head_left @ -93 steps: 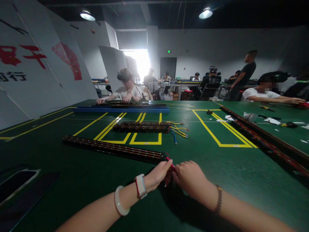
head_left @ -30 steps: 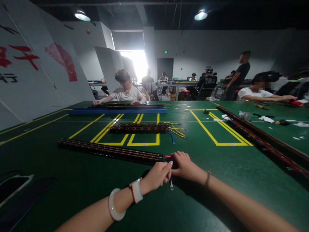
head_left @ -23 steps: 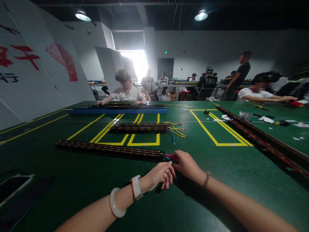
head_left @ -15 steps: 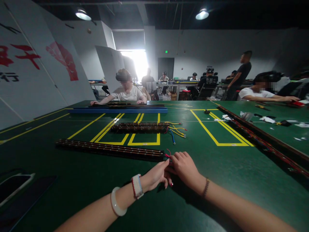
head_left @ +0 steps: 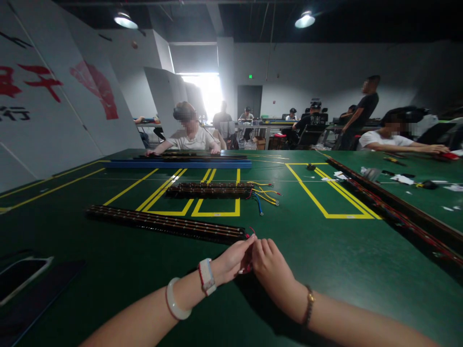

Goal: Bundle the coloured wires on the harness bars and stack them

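A long, slim black strip bundle [head_left: 166, 225] with copper-coloured lines and pale dots lies slantwise on the green table. Thin red wires [head_left: 252, 230] come out of its right end. My left hand [head_left: 231, 262] is closed at that end, thumb and fingers pinching the wires. Pressed up against it from the right, my right hand [head_left: 271, 267] is closed with its fingers curled; whatever is between them is hidden. Beyond lies a shorter bundle of similar strips [head_left: 208, 191], with yellow, blue and red leads [head_left: 265, 195] ending in ring terminals.
Yellow tape outlines [head_left: 327, 215] mark the table. A long dark strip with red wires [head_left: 390, 212] runs along the right, near paper scraps [head_left: 402, 179]. At left lies a phone-like object [head_left: 25, 274]. Across the table a person [head_left: 191, 137] works behind a blue rail [head_left: 177, 164].
My right hand has dropped slightly toward me, its fingers now more tightly curled. My left hand's fingers have drawn in below. The strip's right end has shifted slightly nearer.
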Available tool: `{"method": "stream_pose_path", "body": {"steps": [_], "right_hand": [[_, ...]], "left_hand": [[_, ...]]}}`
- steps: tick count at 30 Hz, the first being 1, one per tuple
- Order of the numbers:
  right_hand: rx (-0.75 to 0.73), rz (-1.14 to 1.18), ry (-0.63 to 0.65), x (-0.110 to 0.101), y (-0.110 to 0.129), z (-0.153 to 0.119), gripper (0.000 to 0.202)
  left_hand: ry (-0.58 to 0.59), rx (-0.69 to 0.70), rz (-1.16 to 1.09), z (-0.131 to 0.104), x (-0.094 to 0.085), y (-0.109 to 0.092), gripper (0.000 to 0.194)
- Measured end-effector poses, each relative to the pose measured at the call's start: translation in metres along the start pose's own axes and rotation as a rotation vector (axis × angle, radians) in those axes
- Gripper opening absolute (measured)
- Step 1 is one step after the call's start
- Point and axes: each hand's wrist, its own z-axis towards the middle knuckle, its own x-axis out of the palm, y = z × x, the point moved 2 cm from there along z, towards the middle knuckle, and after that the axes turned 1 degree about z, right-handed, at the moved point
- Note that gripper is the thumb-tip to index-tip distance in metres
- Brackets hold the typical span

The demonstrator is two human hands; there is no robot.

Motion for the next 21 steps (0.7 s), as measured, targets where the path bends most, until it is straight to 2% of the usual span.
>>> {"method": "stream_pose_path", "body": {"steps": [4,7,13,17,21], "right_hand": [[0.009,0.007,0.019,-0.005,0.004,-0.005,0.041],[-0.011,0.072,0.026,-0.014,0.004,-0.007,0.04],[-0.038,0.173,0.127,-0.035,-0.007,-0.005,0.024],[0.06,0.232,0.261,-0.041,-0.024,0.002,0.017],[0.134,0.3,0.428,-0.043,-0.035,0.008,0.023]], "left_hand": [[0.031,-0.003,0.081,-0.002,-0.003,-0.001,0.033],[0.033,-0.022,0.053,-0.001,-0.004,-0.001,0.036],[0.001,-0.074,0.098,-0.003,-0.003,-0.001,0.036],[-0.003,-0.045,0.179,-0.005,-0.003,-0.001,0.038],[0.068,0.001,0.331,-0.004,-0.004,0.002,0.043]]}}
